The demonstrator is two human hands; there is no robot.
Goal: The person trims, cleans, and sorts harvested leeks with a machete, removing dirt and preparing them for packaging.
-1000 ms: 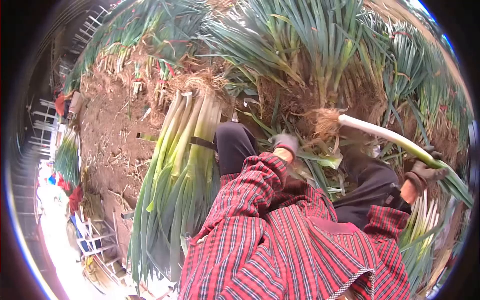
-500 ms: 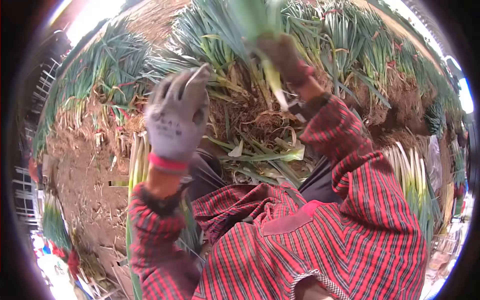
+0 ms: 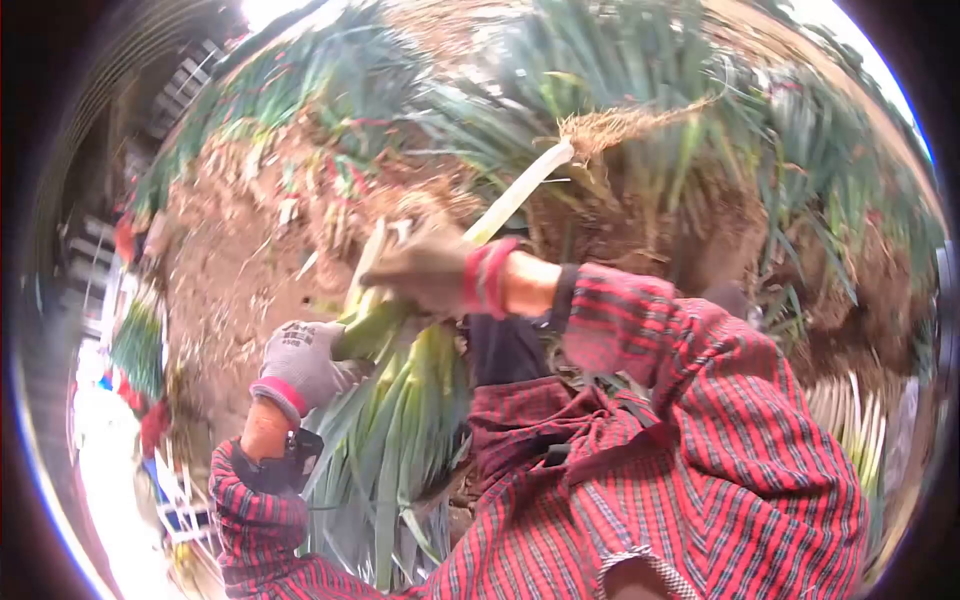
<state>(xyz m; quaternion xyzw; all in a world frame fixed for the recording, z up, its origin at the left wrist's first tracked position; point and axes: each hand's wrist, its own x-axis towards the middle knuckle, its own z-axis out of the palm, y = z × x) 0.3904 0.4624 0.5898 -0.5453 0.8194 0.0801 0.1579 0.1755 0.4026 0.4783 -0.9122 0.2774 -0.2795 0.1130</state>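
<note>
My right hand [image 3: 425, 272], in a soiled grey glove with a red cuff, is closed on a green onion. The white stem [image 3: 520, 195] of this onion slants to the upper right and ends in a tuft of brown roots [image 3: 625, 128]. At the lower left, my left hand [image 3: 303, 362], gloved too, is closed around its green part [image 3: 370, 332]; the fingertips are partly hidden. A pale stalk [image 3: 366, 262] stands up beside my right fingers, blurred. Under both hands, a bunch of green onion leaves [image 3: 400, 430] spreads toward me.
Rows of green onions [image 3: 610, 70] with soil on their roots stand along the far side. Bare brown soil [image 3: 230, 240] lies to the left. White-stemmed onions [image 3: 850, 425] lie at the right, and a small bundle [image 3: 138, 345] at the far left.
My right hand has brought the onion down and left, its roots now pointing up and away. My left hand has lowered and closed on the green part. The view has swung left.
</note>
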